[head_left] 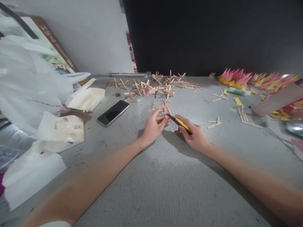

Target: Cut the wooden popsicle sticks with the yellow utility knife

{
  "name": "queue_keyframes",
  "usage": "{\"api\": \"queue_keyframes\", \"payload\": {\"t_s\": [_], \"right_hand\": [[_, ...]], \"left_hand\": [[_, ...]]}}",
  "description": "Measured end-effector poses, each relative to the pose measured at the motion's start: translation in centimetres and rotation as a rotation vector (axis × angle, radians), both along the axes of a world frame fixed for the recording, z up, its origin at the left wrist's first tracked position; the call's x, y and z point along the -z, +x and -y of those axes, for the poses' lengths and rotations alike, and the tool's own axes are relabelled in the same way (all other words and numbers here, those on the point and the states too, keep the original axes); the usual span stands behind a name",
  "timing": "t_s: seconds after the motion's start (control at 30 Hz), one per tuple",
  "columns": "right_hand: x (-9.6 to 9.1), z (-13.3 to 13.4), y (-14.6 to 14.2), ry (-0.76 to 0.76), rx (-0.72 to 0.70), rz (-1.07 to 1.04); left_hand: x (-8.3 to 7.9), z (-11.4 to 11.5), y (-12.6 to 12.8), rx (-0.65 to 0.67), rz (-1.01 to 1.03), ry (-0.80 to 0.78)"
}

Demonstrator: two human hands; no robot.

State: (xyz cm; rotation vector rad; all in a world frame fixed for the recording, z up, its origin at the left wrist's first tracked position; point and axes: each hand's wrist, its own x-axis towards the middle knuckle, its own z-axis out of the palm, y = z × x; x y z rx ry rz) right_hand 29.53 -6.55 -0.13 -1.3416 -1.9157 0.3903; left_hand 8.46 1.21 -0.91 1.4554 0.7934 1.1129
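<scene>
My left hand (154, 125) is closed on a small wooden stick piece (165, 109), pinched between thumb and fingers and standing roughly upright. In my right hand (195, 136) is a yellow and black utility knife (183, 124), its tip pointing left and touching or nearly touching the wood at my left fingertips. The blade itself is too small to make out. Just beyond the hands lies a thin pink-and-white strip (167, 106). An L-shaped pair of joined sticks (153, 105) rests left of it.
A pile of wooden sticks (169, 84) lies at the back. To the left are a smartphone (113, 113), a paper tray (91, 99) and white plastic bags (28, 82). On the right are joined sticks (214, 122), a glue tube (239, 91) and pink-yellow folded paper flowers (235, 78).
</scene>
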Motion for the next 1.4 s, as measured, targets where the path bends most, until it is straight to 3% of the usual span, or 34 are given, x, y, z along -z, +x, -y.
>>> {"api": "queue_keyframes", "payload": {"t_s": [0.3, 0.5, 0.77, 1.03, 1.4], "right_hand": [[-0.6, 1.0, -1.3, 0.040, 0.035, 0.123], [-1.3, 1.6, -2.3, -0.063, 0.111, 0.128], [-2.0, 1.8, -2.6, -0.146, 0.099, 0.029], [-1.5, 1.2, -2.5, -0.223, 0.083, -0.253], [-1.6, 1.4, -2.9, -0.538, 0.008, -0.664]], "left_hand": [[0.3, -0.2, -0.1, 0.007, -0.035, 0.011], [0.1, 0.0, -0.1, 0.000, -0.098, 0.040], [0.4, 0.2, 0.0, -0.025, -0.144, 0.096], [0.6, -0.3, 0.0, 0.015, -0.036, 0.000], [-0.4, -0.5, 0.1, 0.023, -0.007, -0.148]]}}
